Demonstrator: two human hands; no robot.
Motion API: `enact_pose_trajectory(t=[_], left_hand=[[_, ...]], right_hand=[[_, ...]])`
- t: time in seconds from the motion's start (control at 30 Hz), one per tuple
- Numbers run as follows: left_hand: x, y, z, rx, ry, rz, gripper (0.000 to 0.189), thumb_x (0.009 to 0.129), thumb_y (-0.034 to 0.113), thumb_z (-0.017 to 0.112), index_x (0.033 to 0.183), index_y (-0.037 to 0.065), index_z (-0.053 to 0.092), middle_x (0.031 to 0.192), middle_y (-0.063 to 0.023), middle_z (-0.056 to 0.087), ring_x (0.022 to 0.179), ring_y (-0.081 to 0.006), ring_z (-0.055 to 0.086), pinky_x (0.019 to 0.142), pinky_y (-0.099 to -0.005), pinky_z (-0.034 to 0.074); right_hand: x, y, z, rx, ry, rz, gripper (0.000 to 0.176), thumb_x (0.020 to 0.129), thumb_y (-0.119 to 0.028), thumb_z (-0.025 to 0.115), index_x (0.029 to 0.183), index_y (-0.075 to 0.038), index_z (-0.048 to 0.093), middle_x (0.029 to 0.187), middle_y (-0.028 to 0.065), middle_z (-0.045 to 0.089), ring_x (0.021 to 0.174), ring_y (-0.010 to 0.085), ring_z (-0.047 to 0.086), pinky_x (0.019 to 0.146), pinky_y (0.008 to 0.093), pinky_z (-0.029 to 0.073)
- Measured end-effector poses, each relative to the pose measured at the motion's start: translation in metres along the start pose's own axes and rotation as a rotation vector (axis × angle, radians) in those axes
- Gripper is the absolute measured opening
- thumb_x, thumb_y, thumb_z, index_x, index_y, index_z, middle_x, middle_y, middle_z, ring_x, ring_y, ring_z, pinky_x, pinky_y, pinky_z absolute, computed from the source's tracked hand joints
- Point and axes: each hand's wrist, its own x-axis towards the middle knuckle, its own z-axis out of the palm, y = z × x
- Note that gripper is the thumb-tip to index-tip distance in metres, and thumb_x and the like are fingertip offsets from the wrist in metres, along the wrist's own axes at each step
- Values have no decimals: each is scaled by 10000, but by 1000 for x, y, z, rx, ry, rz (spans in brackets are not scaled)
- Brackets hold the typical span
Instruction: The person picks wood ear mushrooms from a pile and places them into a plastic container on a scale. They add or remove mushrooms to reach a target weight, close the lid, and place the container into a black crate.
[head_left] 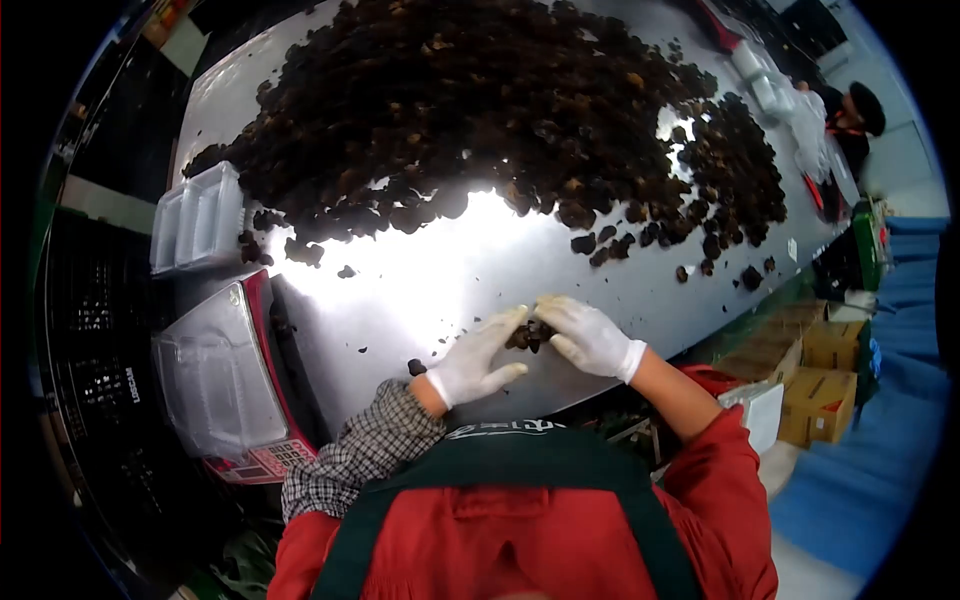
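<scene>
A small cluster of dark brown pieces, looking like dried mushrooms [530, 336], lies on the metal table [420, 290] near its front edge. My left hand [474, 360], in a white glove, is at the left side of the cluster with its fingers stretched and thumb apart. My right hand [592, 340], gloved in white too, arches over the right side, fingers extended and touching or nearly touching the pieces. Between them the hands frame the cluster, and neither is closed on it. A large heap of the same pieces [450, 110] covers the far part of the table.
On the left, clear plastic trays [210, 385] sit on a red-framed scale with a keypad [283, 458]. White divided trays [197, 220] stand behind it. At far right are a person in a dark cap [862, 110], more trays [765, 82] and cardboard boxes [818, 405].
</scene>
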Motion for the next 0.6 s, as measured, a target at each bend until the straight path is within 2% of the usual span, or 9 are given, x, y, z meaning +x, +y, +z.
enact_pose_trajectory(t=[0.07, 0.13, 0.2, 0.3, 0.33, 0.43, 0.47, 0.53, 0.6], left_hand=[[-23, 5, -11, -95, 173, -61, 702, 922, 421, 507, 1408, -39, 293, 1374, -265, 403, 1259, -370, 434, 1043, -416, 374], [-61, -25, -33, 694, 465, 180, 629, 957, 373, 467, 1385, -63, 320, 1365, -277, 407, 1219, -381, 473, 992, -403, 427], [-103, -23, -49, 244, 613, -367, 654, 964, 383, 423, 1400, -77, 262, 1459, -286, 251, 1371, -395, 232, 1135, -444, 186], [-159, -48, -41, 467, 671, -610, 659, 958, 390, 397, 1421, -55, 248, 1477, -287, 209, 1398, -399, 146, 1139, -477, 111], [-159, -53, -34, 581, 506, -739, 653, 937, 341, 417, 1428, -49, 236, 1489, -277, 195, 1404, -399, 129, 1142, -474, 82], [-113, -38, -15, 523, 284, -532, 673, 937, 381, 397, 1427, -51, 235, 1483, -275, 212, 1393, -390, 166, 1143, -462, 93], [-93, -33, -8, 470, 231, -431, 691, 959, 447, 363, 1419, -57, 250, 1463, -285, 248, 1372, -389, 236, 1138, -459, 147], [-55, -13, -1, -91, 28, -261, 677, 938, 363, 400, 1446, -34, 192, 1501, -268, 170, 1418, -358, 126, 1160, -404, 81], [-33, 11, 1, -208, 158, -87, 722, 966, 482, 334, 1449, -31, 173, 1496, -270, 180, 1410, -347, 165, 1153, -390, 135]], right_hand=[[-17, -16, -10, 97, 223, 190, 407, 808, -103, 552, 1187, 44, 525, 1250, 248, 506, 1193, 389, 472, 1045, 431, 359], [-14, -33, 4, -22, 377, 166, 403, 789, -98, 560, 1167, 39, 540, 1219, 249, 520, 1152, 387, 500, 1011, 426, 387], [-2, -72, 36, -8, 332, 155, 403, 783, -107, 568, 1160, 35, 546, 1212, 249, 524, 1155, 388, 492, 1007, 414, 389], [30, -129, 109, 15, 204, -42, 397, 794, -196, 564, 1129, 15, 553, 1181, 240, 529, 1190, 356, 461, 1039, 467, 334], [40, -148, 127, -43, 252, -118, 423, 795, -243, 566, 1132, 12, 553, 1197, 230, 524, 1219, 348, 436, 1057, 487, 304], [53, -148, 174, -207, 43, 2, 585, 836, -366, 478, 1266, 30, 482, 1344, 214, 441, 1298, 372, 343, 1096, 537, 195], [53, -144, 165, -265, -316, 141, 596, 846, -363, 462, 1285, 40, 463, 1376, 221, 406, 1319, 369, 320, 1103, 546, 166], [44, -132, 127, -169, -167, 439, 600, 838, -346, 477, 1301, 36, 451, 1378, 224, 397, 1337, 363, 297, 1106, 553, 145], [9, -113, 124, -585, 266, 499, 594, 813, -318, 512, 1290, 31, 456, 1367, 225, 395, 1321, 356, 314, 1085, 559, 178]])
